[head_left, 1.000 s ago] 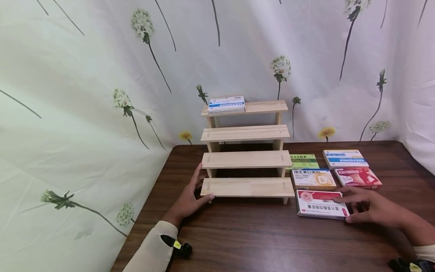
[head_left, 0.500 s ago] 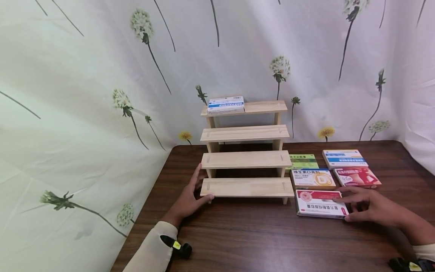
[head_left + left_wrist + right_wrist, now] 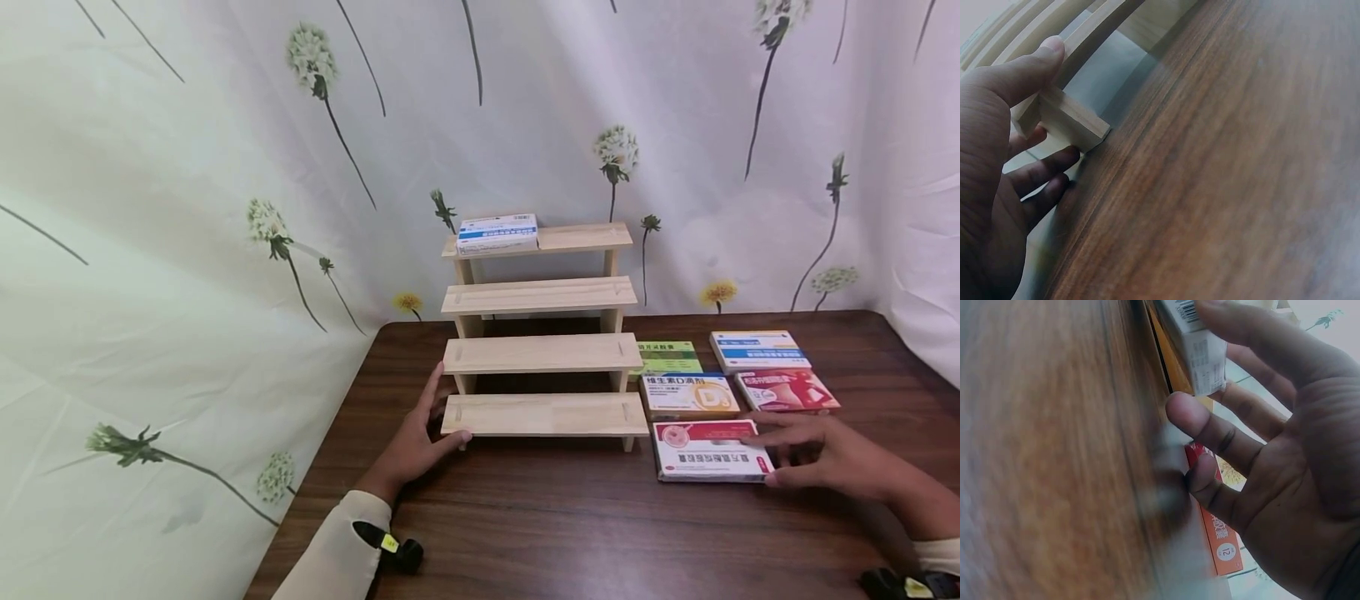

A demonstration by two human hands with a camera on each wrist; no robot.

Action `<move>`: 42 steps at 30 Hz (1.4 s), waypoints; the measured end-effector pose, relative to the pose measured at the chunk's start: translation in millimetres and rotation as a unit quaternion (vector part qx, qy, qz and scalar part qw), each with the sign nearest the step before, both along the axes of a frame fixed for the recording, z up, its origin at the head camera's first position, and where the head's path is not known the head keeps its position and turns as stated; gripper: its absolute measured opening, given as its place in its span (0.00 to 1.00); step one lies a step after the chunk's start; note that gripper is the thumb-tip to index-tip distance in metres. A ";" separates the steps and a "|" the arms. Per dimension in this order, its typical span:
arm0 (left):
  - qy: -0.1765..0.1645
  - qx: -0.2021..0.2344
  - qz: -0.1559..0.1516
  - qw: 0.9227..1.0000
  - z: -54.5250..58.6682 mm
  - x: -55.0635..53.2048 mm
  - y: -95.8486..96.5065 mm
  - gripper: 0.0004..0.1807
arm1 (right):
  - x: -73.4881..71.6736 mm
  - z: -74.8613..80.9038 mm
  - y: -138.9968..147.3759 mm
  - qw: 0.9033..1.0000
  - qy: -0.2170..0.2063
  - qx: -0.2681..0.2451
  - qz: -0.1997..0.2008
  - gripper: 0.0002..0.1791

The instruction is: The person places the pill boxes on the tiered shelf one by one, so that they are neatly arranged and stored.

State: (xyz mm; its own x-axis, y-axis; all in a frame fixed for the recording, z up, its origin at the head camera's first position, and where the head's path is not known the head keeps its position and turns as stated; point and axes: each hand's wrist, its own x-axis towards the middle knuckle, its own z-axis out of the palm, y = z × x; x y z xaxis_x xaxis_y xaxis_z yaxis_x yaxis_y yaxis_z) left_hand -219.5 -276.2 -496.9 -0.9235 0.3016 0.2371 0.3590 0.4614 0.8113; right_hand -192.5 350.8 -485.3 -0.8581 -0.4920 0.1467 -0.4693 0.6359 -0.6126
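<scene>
A pale wooden four-step display rack (image 3: pixel 543 354) stands on the dark table. My left hand (image 3: pixel 411 446) holds the rack's left end, thumb at the front edge of the lowest step and index finger by the step above. In the left wrist view, the other fingers (image 3: pixel 1044 172) are curled behind the rack's leg. At right, my right hand (image 3: pixel 836 462) pinches the right end of a red-and-white medicine box (image 3: pixel 708 457) between thumb and fingers. The right wrist view shows the box's barcoded end (image 3: pixel 1200 353) between thumb and fingers, with the lower fingers bent near the tabletop.
A blue-and-white box (image 3: pixel 497 233) lies on the top step at left. Behind the held box are a vitamin D box (image 3: pixel 690 394), a green box (image 3: pixel 670 357), a pink-red box (image 3: pixel 786 390) and another blue-and-white box (image 3: pixel 760 350). A dandelion-print curtain (image 3: pixel 525 108) hangs behind the table (image 3: pixel 562 525).
The red-and-white box's near right end has shifted very slightly toward the right with my right hand. My left hand stays on the rack; the other boxes are unchanged.
</scene>
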 end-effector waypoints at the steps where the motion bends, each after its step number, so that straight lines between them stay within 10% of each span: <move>1: 0.000 0.000 -0.001 1.000 0.3 0.1 0.2 0.64 | 0.2 0.1 0.8 1.000 0.002 -0.003 0.000 0.25; 42: 0.001 -0.003 0.001 1.000 1.4 1.2 0.5 0.64 | 7.6 22.9 2.7 0.990 0.001 -0.040 -0.135 0.24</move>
State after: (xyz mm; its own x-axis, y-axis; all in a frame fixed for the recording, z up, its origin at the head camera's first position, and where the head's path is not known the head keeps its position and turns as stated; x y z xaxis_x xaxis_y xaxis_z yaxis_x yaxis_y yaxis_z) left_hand -218.4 -275.6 -495.6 -0.9236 0.3013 0.2371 0.3597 0.4668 0.8079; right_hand -184.9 353.5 -462.4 -0.9561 -0.2320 0.1788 -0.2913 0.6874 -0.6653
